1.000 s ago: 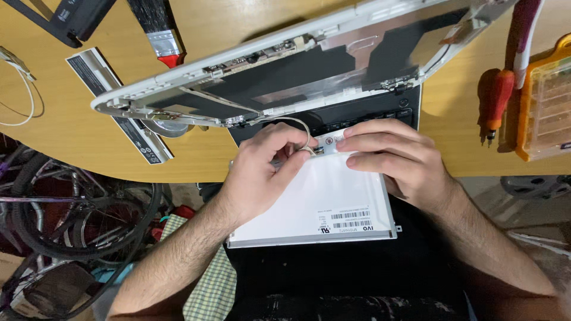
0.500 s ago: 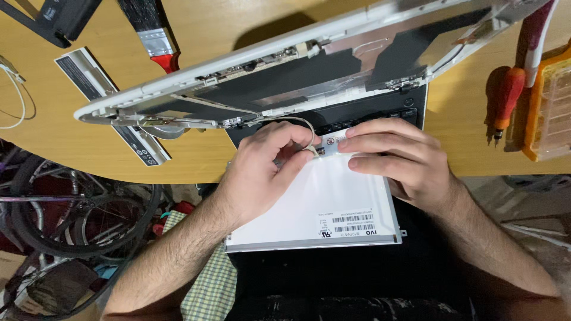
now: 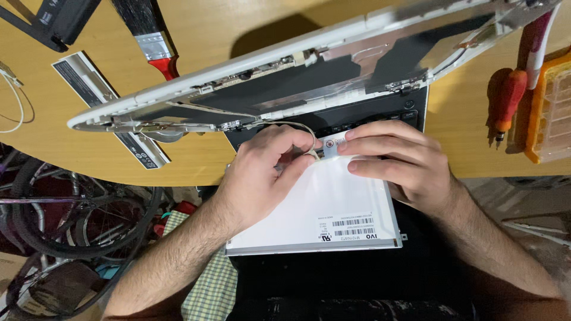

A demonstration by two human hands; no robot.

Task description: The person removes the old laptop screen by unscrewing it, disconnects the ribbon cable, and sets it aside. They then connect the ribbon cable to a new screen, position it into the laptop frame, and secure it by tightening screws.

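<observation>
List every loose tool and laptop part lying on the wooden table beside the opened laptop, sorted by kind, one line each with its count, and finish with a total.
Paintbrush: 1
Red-handled screwdriver: 1
Orange compartment box: 1
Long battery pack: 1
Black battery pack: 1
White cable: 1
Total: 6
</observation>
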